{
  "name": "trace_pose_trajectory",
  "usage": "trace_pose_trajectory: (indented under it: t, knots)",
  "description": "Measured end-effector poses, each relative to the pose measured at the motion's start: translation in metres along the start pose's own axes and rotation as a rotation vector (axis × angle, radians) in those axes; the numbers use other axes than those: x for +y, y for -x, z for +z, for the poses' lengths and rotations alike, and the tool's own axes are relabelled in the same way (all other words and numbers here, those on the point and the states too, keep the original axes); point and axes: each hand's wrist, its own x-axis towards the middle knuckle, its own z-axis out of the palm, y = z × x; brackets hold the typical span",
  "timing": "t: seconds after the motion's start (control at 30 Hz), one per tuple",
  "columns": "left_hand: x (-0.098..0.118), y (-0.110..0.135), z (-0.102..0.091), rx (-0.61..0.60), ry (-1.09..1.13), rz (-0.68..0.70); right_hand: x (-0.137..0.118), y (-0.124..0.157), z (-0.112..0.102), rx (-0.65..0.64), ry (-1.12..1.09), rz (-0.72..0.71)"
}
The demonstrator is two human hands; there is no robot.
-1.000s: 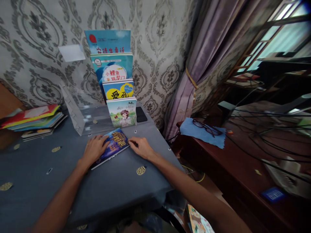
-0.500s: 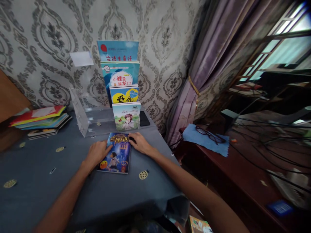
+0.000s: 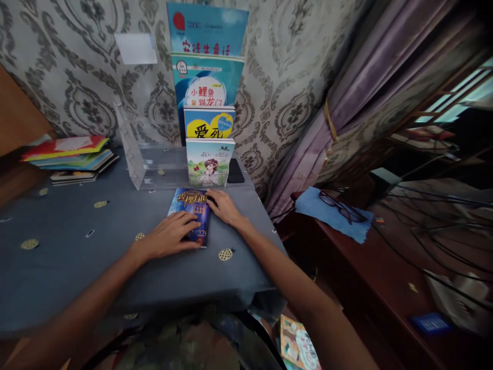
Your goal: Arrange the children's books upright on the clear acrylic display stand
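A blue-purple book (image 3: 203, 228) lies face up on the cloth-covered table, its cover bearing gold lettering and the number 22. Spread across the lower left of its cover is my left hand (image 3: 171, 235), open and hiding the picture there. My right hand (image 3: 223, 206) has its fingers bent over the upper right edge of the same book. Just behind it, a clear acrylic stand (image 3: 134, 154) holds several upright books in tiers; the front one is a pale book (image 3: 210, 164) with a girl on it.
Stacked books and folders (image 3: 77, 159) lie at the left. A black phone (image 3: 235, 172) rests beside the stand. To the right, a dark red desk (image 3: 346, 257) carries glasses (image 3: 342, 206) on a blue cloth (image 3: 319, 208), plus tangled cables. Another book (image 3: 296, 341) sits low, below the table edge.
My left hand has slid from the book's left edge rightward and down onto its cover. My right hand stays at the upper right edge. The view has tilted downward.
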Motion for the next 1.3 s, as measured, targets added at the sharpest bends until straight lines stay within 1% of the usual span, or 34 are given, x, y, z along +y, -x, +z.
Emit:
trace_pose_trajectory:
  t: [0.07,0.17,0.27,0.33,0.4,0.5,0.57,0.67,0.77,1.03,1.17,1.3]
  knots:
    - [0.002,0.006,0.007,0.029,0.013,0.034,-0.001,0.001,0.000,0.002,0.026,0.003]
    - [0.004,0.011,0.016,0.067,-0.030,0.040,-0.006,0.003,0.000,0.012,0.051,0.007]
    - [0.007,0.012,0.018,0.095,-0.043,0.046,-0.018,0.010,0.000,0.028,-0.003,-0.021]
    - [0.008,0.012,0.018,0.105,-0.029,0.047,-0.031,0.018,0.000,0.032,-0.089,-0.025]
    - [0.009,0.012,0.016,0.112,-0.011,0.051,-0.044,0.028,-0.001,0.025,-0.204,0.000]
    - [0.009,0.013,0.014,0.121,0.011,0.056,-0.062,0.045,-0.002,0.007,-0.409,0.076]
    - [0.009,0.014,0.013,0.124,0.010,0.051,-0.068,0.055,-0.004,-0.007,-0.507,0.127]
    - [0.009,0.014,0.013,0.114,-0.017,0.040,-0.070,0.063,-0.006,-0.012,-0.575,0.190]
    - [0.009,0.014,0.012,0.108,-0.033,0.040,-0.069,0.064,-0.008,-0.010,-0.589,0.227]
    - [0.011,0.014,0.009,0.114,-0.052,0.048,-0.073,0.063,-0.010,-0.002,-0.619,0.217]
    - [0.010,0.013,0.010,0.144,-0.037,0.059,-0.073,0.063,-0.009,0.000,-0.625,0.208]
    - [0.008,0.013,0.013,0.201,-0.087,0.102,-0.072,0.063,-0.008,0.014,-0.612,0.187]
